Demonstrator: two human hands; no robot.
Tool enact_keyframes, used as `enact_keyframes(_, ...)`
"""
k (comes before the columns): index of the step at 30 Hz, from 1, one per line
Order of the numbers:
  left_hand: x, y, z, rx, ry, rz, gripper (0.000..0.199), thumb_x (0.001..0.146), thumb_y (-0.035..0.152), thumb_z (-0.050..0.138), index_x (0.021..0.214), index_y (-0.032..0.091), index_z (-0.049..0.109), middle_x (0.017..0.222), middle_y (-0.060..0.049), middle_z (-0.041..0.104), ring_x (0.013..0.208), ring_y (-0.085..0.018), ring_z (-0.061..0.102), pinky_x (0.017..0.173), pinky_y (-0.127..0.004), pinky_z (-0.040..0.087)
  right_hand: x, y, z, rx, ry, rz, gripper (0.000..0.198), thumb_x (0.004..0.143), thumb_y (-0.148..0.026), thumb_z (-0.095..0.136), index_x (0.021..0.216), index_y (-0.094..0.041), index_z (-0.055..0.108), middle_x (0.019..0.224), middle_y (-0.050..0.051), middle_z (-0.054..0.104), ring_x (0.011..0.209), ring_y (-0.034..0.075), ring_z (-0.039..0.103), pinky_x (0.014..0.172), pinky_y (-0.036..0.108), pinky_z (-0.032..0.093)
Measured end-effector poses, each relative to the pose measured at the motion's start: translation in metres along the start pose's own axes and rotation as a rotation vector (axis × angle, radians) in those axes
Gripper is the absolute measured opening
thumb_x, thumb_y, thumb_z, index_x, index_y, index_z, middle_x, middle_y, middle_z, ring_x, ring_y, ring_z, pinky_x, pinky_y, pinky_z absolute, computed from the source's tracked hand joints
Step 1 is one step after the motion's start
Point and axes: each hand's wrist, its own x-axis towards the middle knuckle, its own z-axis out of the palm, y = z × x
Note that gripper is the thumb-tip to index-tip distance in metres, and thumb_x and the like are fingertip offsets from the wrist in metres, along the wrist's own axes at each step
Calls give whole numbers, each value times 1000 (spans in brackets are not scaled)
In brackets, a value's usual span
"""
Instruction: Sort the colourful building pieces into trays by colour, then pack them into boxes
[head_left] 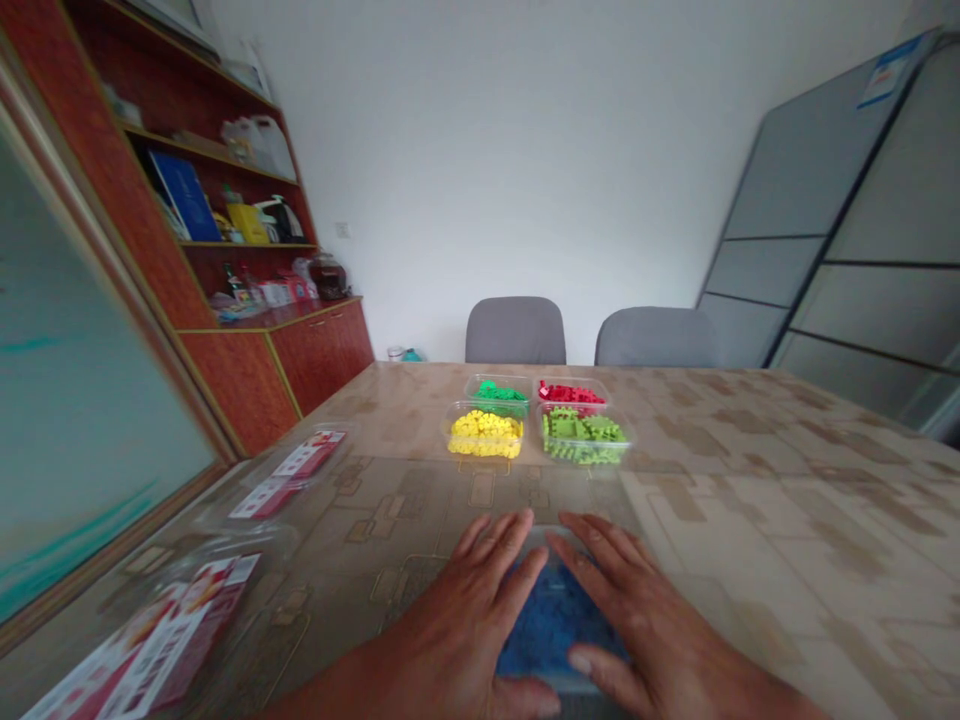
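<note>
Directly in front of me on the table lies a clear plastic box with blue contents (559,620); what the blue contents are cannot be made out. My left hand (469,610) rests along its left side, fingers stretched forward and apart. Over the right side lies my right hand (641,610), its fingers also spread. Both hands appear to touch the box's top and cover much of its edges. Farther off stand clear boxes of yellow pieces (486,433), light green pieces (585,435), green pieces (501,392) and red pieces (571,393).
Clear plastic lids with red and white labels (289,475) lie along the left of the patterned table (750,540). Two grey chairs (516,330) stand behind the far edge. A wooden shelf unit (277,350) is at left, a grey cabinet (787,210) at right.
</note>
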Motion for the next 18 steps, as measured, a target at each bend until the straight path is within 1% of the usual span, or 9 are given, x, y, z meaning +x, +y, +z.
enact_keyframes(5,-1,-2,7,34,48,26,85,80,49,63,147,15,22,153,-23,13,139,-41,12,108,-64,16,0,-1,-1,11,-13,9,67,89,-52,50,143,-14,38,144,22,40,129,42,38,98,62,40)
enact_keyframes(8,-4,-5,15,53,104,39,87,80,48,64,148,18,18,154,-22,11,140,-40,13,109,-64,16,-1,-1,2,54,29,31,64,90,-50,50,143,-16,38,145,18,40,132,39,36,100,58,40)
enact_keyframes(11,-6,-8,20,45,150,52,90,80,50,64,149,22,13,155,-18,10,140,-39,13,110,-63,16,-2,0,5,108,76,81,59,93,-45,47,146,-23,32,147,12,39,135,33,34,104,54,38)
enact_keyframes(13,-5,-9,21,50,151,47,92,79,50,65,149,23,12,155,-18,9,140,-38,12,110,-62,16,-3,0,3,149,82,121,56,95,-43,44,147,-27,29,148,9,39,135,30,34,105,53,36)
enact_keyframes(15,-4,-10,19,57,140,39,91,78,51,66,148,24,14,155,-18,10,140,-37,13,111,-61,17,-4,0,-1,187,67,164,54,96,-42,42,147,-30,27,148,6,38,135,28,35,106,51,37)
enact_keyframes(18,-3,-12,14,60,114,43,88,81,57,61,149,22,15,155,-17,13,140,-37,16,111,-60,18,-6,2,-7,173,55,186,56,96,-43,42,148,-33,23,149,5,36,134,28,36,106,50,38)
